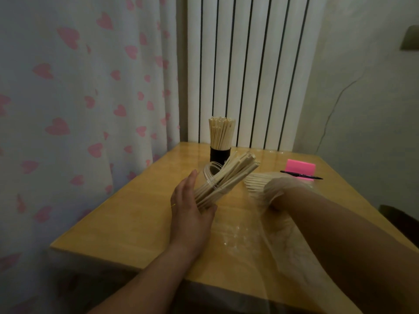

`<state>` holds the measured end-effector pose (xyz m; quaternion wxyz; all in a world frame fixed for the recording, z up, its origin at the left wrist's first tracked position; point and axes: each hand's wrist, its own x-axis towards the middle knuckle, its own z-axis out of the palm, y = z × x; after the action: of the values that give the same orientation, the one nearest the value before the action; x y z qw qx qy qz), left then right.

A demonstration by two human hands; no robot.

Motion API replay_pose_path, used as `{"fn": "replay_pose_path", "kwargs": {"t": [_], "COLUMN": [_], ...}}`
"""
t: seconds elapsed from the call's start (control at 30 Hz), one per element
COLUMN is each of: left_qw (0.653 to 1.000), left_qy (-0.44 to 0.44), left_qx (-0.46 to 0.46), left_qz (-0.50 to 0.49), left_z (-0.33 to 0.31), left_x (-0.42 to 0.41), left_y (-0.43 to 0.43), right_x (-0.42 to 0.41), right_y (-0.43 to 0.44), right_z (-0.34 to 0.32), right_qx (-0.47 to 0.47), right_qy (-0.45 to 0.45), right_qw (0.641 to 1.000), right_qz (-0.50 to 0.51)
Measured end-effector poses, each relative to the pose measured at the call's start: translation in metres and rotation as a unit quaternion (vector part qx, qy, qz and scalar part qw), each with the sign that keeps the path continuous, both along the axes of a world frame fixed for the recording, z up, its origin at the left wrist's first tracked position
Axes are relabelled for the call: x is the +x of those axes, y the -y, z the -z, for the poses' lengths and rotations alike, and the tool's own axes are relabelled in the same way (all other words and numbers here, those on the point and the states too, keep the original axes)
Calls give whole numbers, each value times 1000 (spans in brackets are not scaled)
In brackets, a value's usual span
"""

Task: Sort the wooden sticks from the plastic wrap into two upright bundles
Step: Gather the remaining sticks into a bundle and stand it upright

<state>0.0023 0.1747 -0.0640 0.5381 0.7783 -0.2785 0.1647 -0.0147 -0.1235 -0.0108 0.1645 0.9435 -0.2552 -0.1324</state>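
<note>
Head view looked down on a wooden table [127, 218] set against a white radiator [249, 64] and a curtain [79, 87] printed with pink hearts. The left hand [192, 209] held a clear jar [212, 172] tilted up and to the right, its fingers laid along the jar's left side and the thumb hooked under the lower end, so the jar sat clamped between them. Wooden sticks [229, 177] lay bunched inside that jar, their lower ends down by the palm and their upper ends jutting past the rim toward the right. Just right of them, the right hand [275, 193] was buried in crumpled plastic wrap [267, 236], which draped over the wrist and forearm and spread across the table. Whether its fingers were closed could not be told through the film. A fan of loose sticks [258, 181] showed inside the wrap just beyond that hand, their tips pointing left toward the jar but apart from it. Behind the jar, a black cup [220, 154] stood near the table's far edge with an upright bundle [221, 132] of sticks filling it. Farther right lay a pink pad [300, 166] with a black pen [301, 176] in front of it.
</note>
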Motion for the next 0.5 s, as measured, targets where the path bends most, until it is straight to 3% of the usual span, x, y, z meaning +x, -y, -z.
{"fn": "replay_pose_path", "kwargs": {"t": [0.27, 0.5], "left_qw": [1000, 1000], "left_qy": [1, 1], "left_qx": [-4, 0], "left_qz": [1, -3], "left_z": [1, 1], "left_x": [-1, 0], "left_y": [0, 0], "right_x": [-19, -77], "right_y": [0, -38], "right_z": [4, -1], "right_qx": [-58, -37], "right_qy": [-5, 98], "right_qw": [993, 991], "right_qz": [-102, -88]}}
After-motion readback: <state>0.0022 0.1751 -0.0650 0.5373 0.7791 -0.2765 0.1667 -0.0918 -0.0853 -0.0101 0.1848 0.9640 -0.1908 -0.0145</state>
